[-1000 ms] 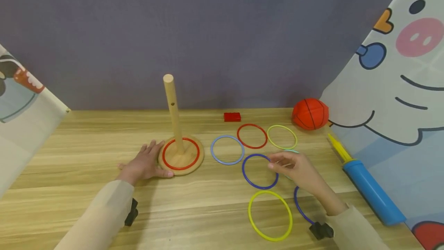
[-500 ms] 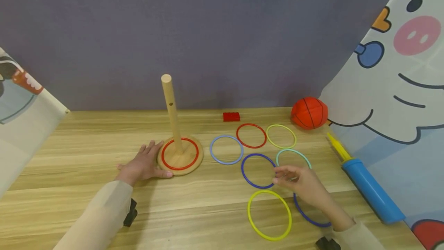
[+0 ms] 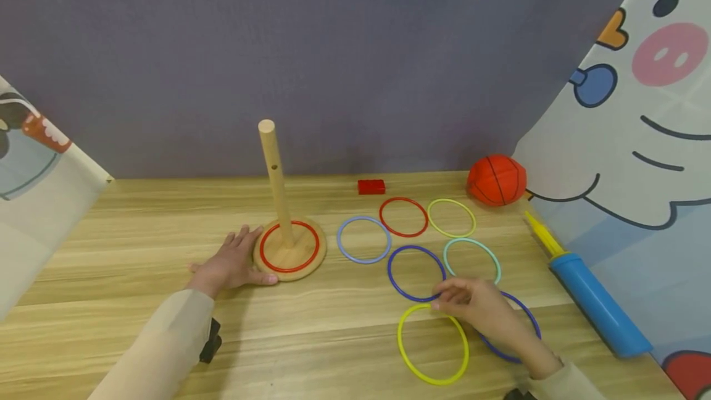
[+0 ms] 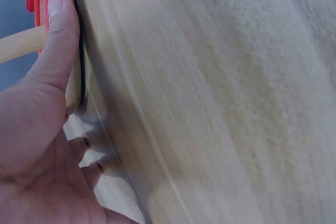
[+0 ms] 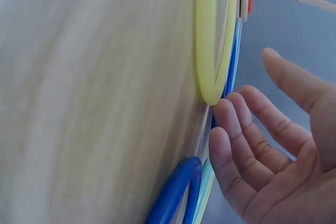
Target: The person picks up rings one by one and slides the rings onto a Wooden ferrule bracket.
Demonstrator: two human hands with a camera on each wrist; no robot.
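A wooden stand [image 3: 278, 193] with an upright post and round base has a red ring [image 3: 289, 271] lying around the foot of its post. My left hand [image 3: 224, 265] rests against the base's left edge, its thumb [image 4: 61, 30] lying straight along the rim and the fingers spread. Over the table at right, my right hand [image 3: 480, 308] hovers with relaxed fingers and holds nothing. Its fingertips are close to the bright yellow ring [image 3: 399, 339] and a dark blue ring [image 3: 416, 299]; whether they touch is unclear. A second dark blue ring [image 3: 526, 309] is partly hidden beneath that hand.
A mint ring [image 3: 468, 239], light blue ring [image 3: 363, 262], red ring [image 3: 403, 199] and pale yellow ring [image 3: 447, 200] lie farther back. Behind them are a red block [image 3: 371, 187] and a red ball [image 3: 497, 180]. A blue hand pump [image 3: 600, 307] lies along the right edge.
My right hand has moved toward me, from over the mint ring to beside the bright yellow ring, uncovering the mint ring. The left hand stays at the base.
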